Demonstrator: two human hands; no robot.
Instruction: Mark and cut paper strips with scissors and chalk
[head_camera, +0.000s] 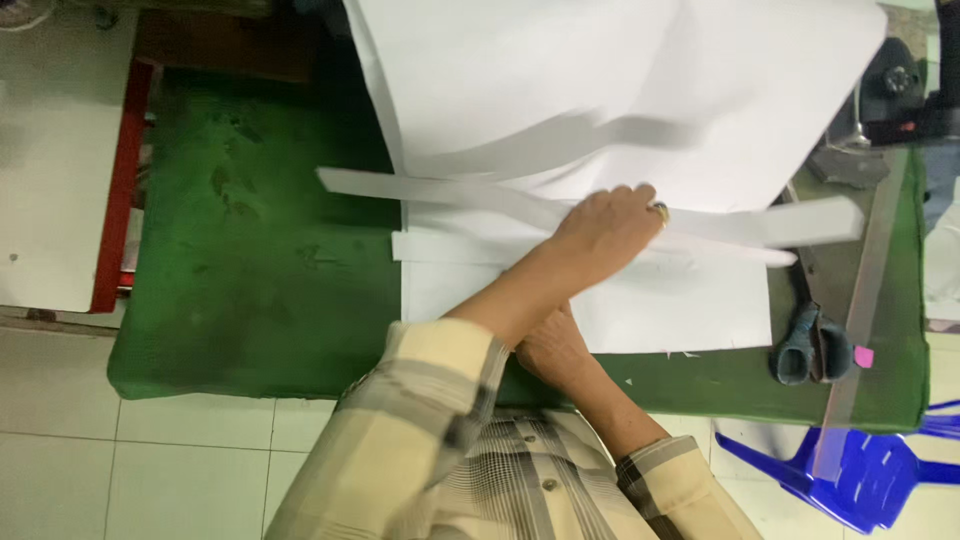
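Observation:
My left hand (610, 232), with a ring on one finger, reaches across my body and rests with curled fingers on long white strips (450, 190) lying over a white sheet (680, 310). A larger white sheet (620, 80) lies behind them, its edge blurred. My right hand (552, 348) sits near the table's front edge at the lower edge of the white sheet, partly hidden under my left forearm. Whether it grips anything is hidden.
Everything lies on a green-covered table (250, 260). Dark-handled scissors (810, 345), a long clear ruler (865, 290) and a small pink piece (863, 356) lie at the right. A blue plastic chair (860, 475) stands at the lower right, a white table with a red edge (60, 150) at the left.

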